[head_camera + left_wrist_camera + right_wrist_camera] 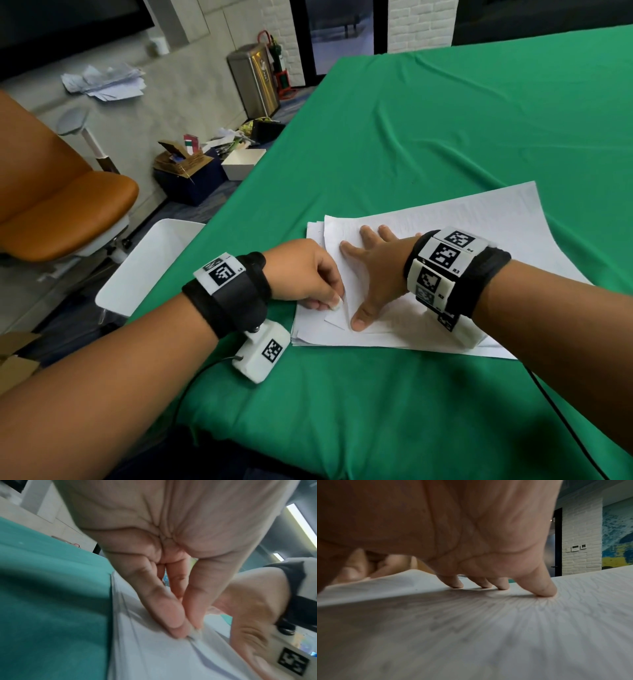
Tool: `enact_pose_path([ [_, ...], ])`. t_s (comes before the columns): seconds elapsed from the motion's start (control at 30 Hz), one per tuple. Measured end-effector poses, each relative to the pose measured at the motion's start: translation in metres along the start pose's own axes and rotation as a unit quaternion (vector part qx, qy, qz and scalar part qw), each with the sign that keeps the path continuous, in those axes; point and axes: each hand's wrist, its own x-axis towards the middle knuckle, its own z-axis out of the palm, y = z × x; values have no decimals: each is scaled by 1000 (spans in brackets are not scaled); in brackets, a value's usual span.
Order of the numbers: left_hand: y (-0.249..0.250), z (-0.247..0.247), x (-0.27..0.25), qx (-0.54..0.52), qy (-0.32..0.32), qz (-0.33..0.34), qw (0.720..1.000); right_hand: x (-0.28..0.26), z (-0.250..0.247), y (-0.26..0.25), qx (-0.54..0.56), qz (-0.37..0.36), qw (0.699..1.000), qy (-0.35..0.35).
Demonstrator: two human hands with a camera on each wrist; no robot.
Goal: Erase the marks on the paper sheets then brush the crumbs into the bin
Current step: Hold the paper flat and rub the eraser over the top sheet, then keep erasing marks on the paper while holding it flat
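Step in hand, judged: erasing marks on the top sheet; crumbs not yet swept.

Paper sheets (445, 236) lie as a loose stack on the green cloth (428, 120), centre-right of the head frame. Right hand (376, 270) lies splayed and flat on the top sheet, fingers straight, fingertips (544, 592) pressing into the paper. Left hand (301, 270), just left of it, pinches a small white eraser (336, 304) between thumb and fingers, its tip touching the paper near the stack's lower-left edge. The wrist view shows the sheet buckling into ridges at the eraser. White bin (150, 263) sits off the table edge, left of the stack.

To do it well:
- Bring the flat hand's thumb nearer the eraser; the creasing suggests the paper is under-anchored there.
- Rub in short strokes away from the held side, so the sheet is pulled taut, not bunched.
- Moderate pressure; thin paper probably tears at an existing crease.
- Marks are too faint to locate; check before moving on.
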Motion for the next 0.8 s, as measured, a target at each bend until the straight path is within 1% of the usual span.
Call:
enact_pose_path([
  [0.17, -6, -7, -5, 34, 34, 25, 999, 0, 1, 1, 5, -3, 1000, 0],
  [0.27, -18, -15, -22, -2, 96, 30, 995, -1, 1, 1, 1, -7, 1000, 2],
  [0.3, -22, -15, -30, -15, 106, 36, 994, -2, 0, 1, 2, -8, 1000, 2],
  [0.37, -28, -9, -48, -17, 92, 60, 994, -2, 1, 2, 2, -9, 1000, 7],
  [0.43, -32, 7, -66, 13, 50, 94, 994, -1, 2, 3, 0, -9, 1000, 13],
  [0.5, -32, 22, -79, 67, 13, 102, 992, 3, 4, 4, 0, -8, 1000, 20],
  [0.57, -32, 30, -87, 126, -6, 95, 987, 6, 7, 4, -5, -7, 1000, 24],
  [0.67, -27, 37, -91, 193, -10, 104, 976, 8, 9, 2, -20, -12, 999, 43],
  [0.8, -15, 49, -93, 295, 5, 111, 949, 6, 5, 3, -6, -21, 992, 124],
])
